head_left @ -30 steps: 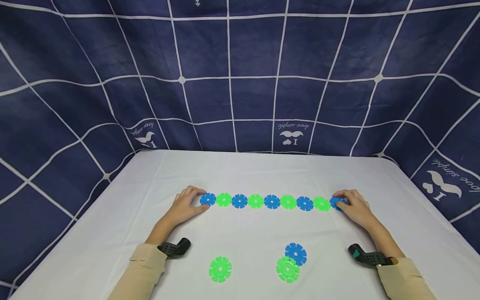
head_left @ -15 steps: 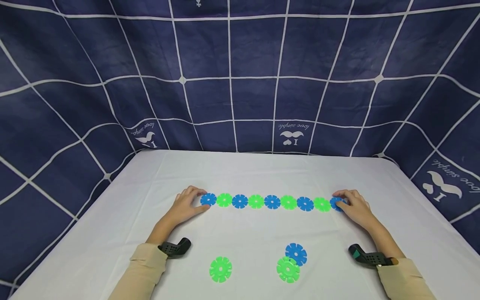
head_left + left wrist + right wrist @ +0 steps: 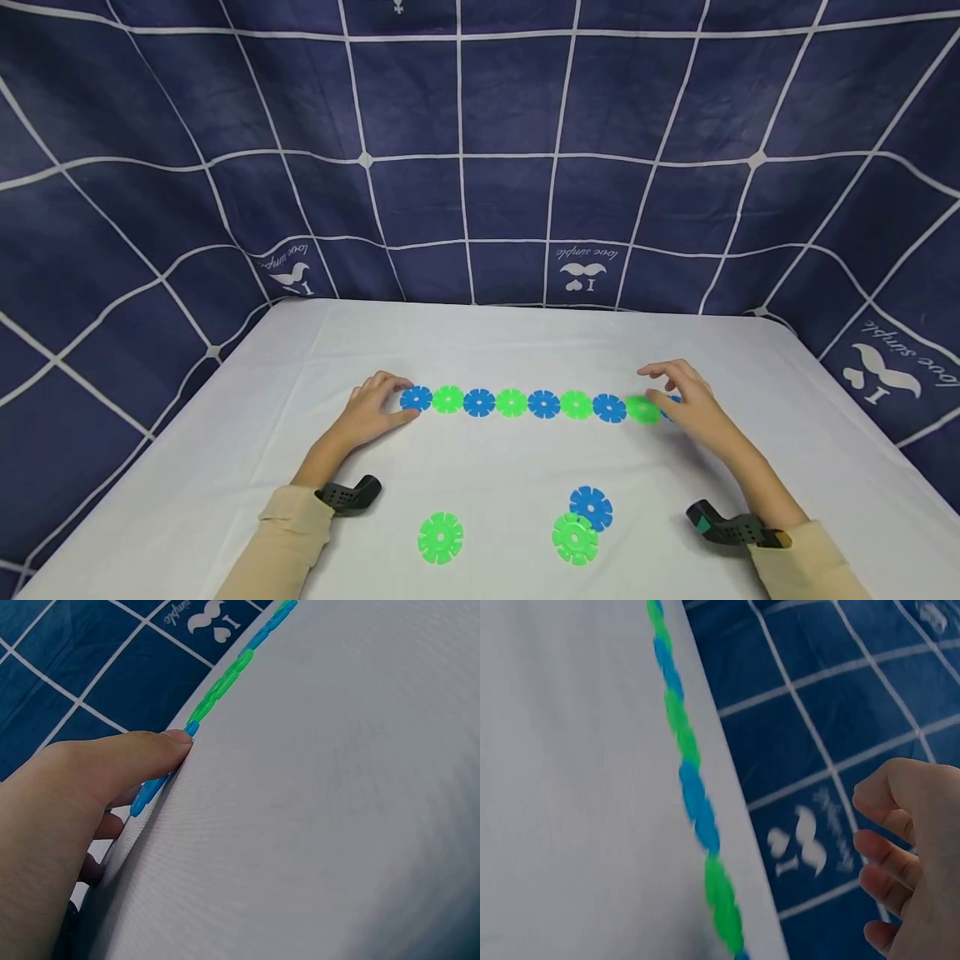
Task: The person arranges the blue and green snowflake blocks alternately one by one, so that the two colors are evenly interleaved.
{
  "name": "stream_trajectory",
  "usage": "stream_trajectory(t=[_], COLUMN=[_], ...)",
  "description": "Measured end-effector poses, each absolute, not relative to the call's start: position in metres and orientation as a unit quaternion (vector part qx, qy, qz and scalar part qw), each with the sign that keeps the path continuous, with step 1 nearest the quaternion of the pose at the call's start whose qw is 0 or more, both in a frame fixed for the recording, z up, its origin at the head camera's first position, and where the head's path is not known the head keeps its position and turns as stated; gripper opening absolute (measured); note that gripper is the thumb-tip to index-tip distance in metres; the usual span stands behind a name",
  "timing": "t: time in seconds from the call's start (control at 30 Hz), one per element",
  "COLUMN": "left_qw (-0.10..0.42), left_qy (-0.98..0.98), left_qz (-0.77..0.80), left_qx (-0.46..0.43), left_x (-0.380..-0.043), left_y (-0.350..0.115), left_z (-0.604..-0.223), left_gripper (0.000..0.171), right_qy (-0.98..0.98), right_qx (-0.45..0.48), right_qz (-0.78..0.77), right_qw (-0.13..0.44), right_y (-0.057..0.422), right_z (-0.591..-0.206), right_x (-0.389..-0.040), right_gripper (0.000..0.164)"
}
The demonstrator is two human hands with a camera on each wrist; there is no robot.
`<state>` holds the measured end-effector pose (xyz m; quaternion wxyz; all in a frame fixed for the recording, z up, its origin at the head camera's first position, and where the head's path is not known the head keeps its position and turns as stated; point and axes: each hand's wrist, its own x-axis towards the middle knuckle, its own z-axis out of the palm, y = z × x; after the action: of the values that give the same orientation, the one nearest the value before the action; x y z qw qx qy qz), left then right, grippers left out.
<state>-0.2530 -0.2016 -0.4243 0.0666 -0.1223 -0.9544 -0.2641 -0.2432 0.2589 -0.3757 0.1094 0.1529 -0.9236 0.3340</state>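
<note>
A straight row of notched plastic building discs, blue alternating with green, runs across the white table. At its left end my left hand holds the end blue disc between thumb and fingers. The left wrist view shows the thumb on this blue disc. My right hand hovers over the row's right end, fingers loosely bent and holding nothing. It partly hides the last blue disc and overlaps the green disc beside it. In the right wrist view the hand stands apart from the row.
Nearer the front lies a loose green disc. To its right another green disc overlaps a loose blue disc. A dark blue cloth with white grid lines hangs behind the table.
My right hand has let go of the blue disc at the right end, rising and shifting slightly left. The left hand and the row have stayed in place.
</note>
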Motion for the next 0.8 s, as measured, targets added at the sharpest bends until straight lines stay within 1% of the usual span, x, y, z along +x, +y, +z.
stream_trajectory(t=[0.17, 0.33, 0.43, 0.57, 0.8], left_qw=[0.071, 0.071, 0.073, 0.077, 0.074], left_qy=[-0.954, -0.954, -0.954, -0.954, -0.954], left_qz=[-0.263, -0.262, -0.262, -0.26, -0.264], left_qx=[-0.124, -0.125, -0.126, -0.127, -0.125], left_x=[-0.254, -0.254, -0.254, -0.254, -0.253], left_y=[-0.202, -0.203, -0.203, -0.203, -0.203], left_z=[-0.425, -0.427, -0.426, -0.425, -0.427], left_gripper=[0.051, 0.05, 0.05, 0.05, 0.051], right_qy=[-0.913, -0.903, -0.895, -0.885, -0.861], right_qx=[0.217, 0.266, 0.295, 0.331, 0.379], right_qz=[0.334, 0.334, 0.336, 0.327, 0.328], right_qw=[0.087, 0.038, 0.01, -0.023, -0.081], right_y=[0.231, 0.207, 0.197, 0.191, 0.192], right_z=[-0.362, -0.354, -0.352, -0.358, -0.382], right_x=[-0.227, -0.207, -0.195, -0.182, -0.162], right_gripper=[0.026, 0.024, 0.026, 0.027, 0.025])
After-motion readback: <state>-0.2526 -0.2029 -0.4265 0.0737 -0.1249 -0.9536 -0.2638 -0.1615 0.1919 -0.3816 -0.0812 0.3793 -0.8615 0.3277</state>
